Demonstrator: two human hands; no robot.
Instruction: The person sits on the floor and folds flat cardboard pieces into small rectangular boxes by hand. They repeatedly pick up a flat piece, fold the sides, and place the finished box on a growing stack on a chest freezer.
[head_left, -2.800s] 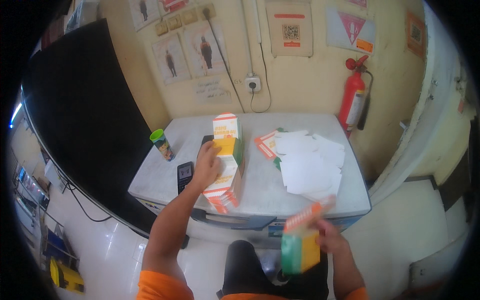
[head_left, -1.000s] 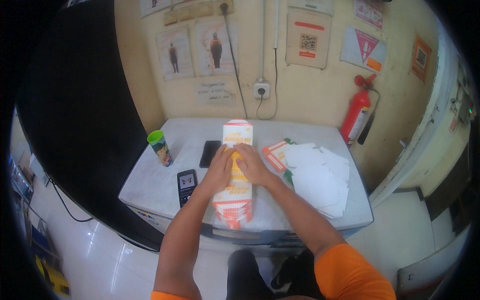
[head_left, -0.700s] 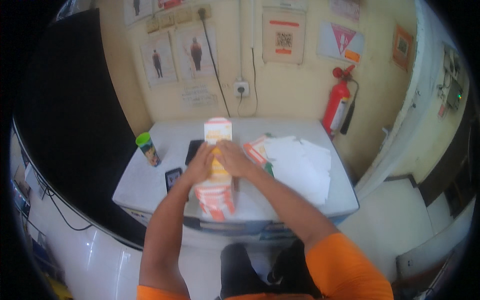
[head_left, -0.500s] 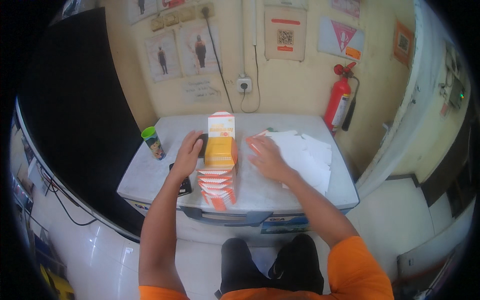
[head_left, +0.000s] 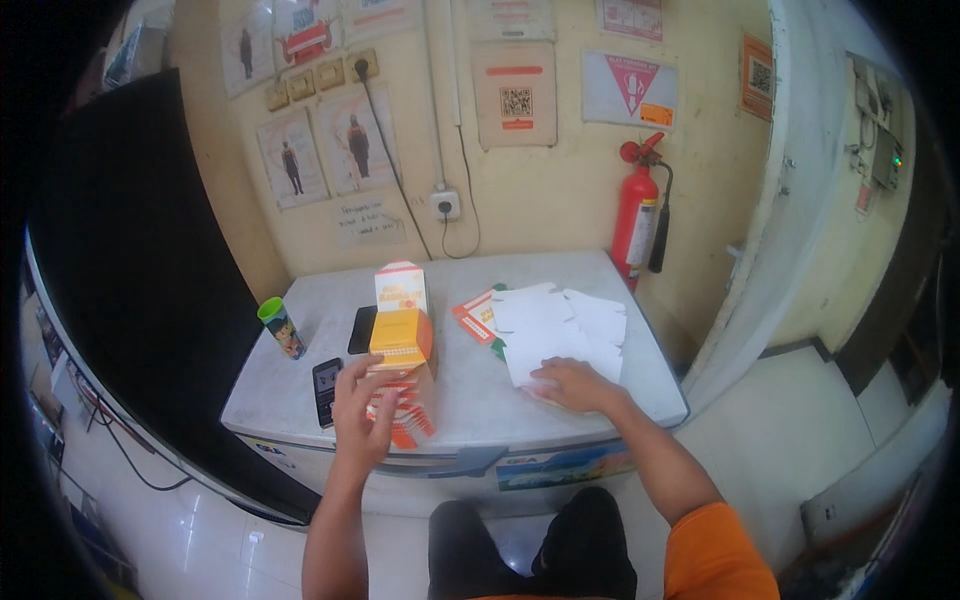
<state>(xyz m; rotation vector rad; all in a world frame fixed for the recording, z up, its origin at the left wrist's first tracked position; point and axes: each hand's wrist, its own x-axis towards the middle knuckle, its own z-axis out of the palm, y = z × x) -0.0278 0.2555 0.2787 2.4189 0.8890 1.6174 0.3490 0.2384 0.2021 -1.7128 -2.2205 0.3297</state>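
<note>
My left hand (head_left: 364, 402) is open, fingers apart, by the near end of a row of folded orange-and-white cartons (head_left: 410, 412). Behind them sits a yellow box (head_left: 400, 335) with a raised white-and-orange flap (head_left: 401, 289). On the right, white die-cut carton blanks (head_left: 565, 330) lie in a loose pile. My right hand (head_left: 572, 386) closes at the pile's near edge with its fingers bent round a blank; the fingertips are partly hidden. An orange-and-white printed blank (head_left: 478, 316) pokes out from the pile's left side.
All this rests on a grey-white chest freezer lid (head_left: 470, 385). At the left stand a green cartoon-print cup (head_left: 281, 328), a phone with a lit screen (head_left: 326, 392) and a dark flat object (head_left: 363, 330). A red fire extinguisher (head_left: 636, 220) hangs behind, near a wall socket (head_left: 445, 206).
My left hand has come nearer, from beside the yellow box to the carton row. My right hand has left the printed blank for the white pile's near edge. The view has shifted.
</note>
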